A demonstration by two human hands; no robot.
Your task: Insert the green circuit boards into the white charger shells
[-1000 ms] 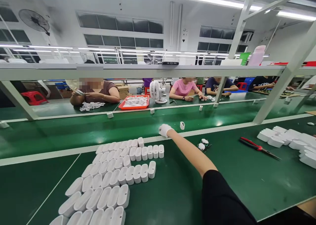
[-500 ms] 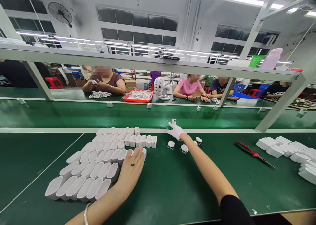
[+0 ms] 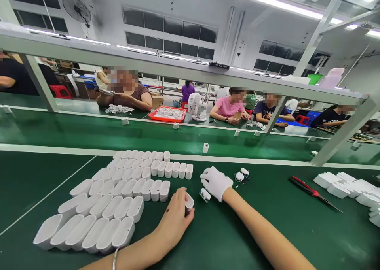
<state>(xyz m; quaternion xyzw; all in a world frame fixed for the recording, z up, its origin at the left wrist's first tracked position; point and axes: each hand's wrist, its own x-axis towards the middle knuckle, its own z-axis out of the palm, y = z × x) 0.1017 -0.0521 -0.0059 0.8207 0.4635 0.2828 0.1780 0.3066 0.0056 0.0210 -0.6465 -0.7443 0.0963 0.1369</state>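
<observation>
My left hand (image 3: 175,214) is closed around a white plastic housing (image 3: 189,202), an open-topped oval cup, just above the table. My right hand (image 3: 216,182), in a white glove, is low over the table with its fingers curled downward; what is under them is hidden. Right by the gloved fingers lies a small circuit board with a white part (image 3: 204,195). Two similar board pieces (image 3: 240,177) rest to the right of the glove. Rows of white housings (image 3: 121,187) stand open side up at the left.
A single housing (image 3: 206,147) stands on the green conveyor belt (image 3: 154,137). Red-handled pliers (image 3: 316,193) and a pile of white housings (image 3: 338,185) lie at the right. Across the belt are several co-workers, a red tray (image 3: 168,119) and a white fan (image 3: 196,106). A shelf beam (image 3: 184,70) crosses overhead.
My left hand has moved right from the rows with a housing in it. My right hand has drawn back from the belt edge to the boards on the table. The view has tilted slightly.
</observation>
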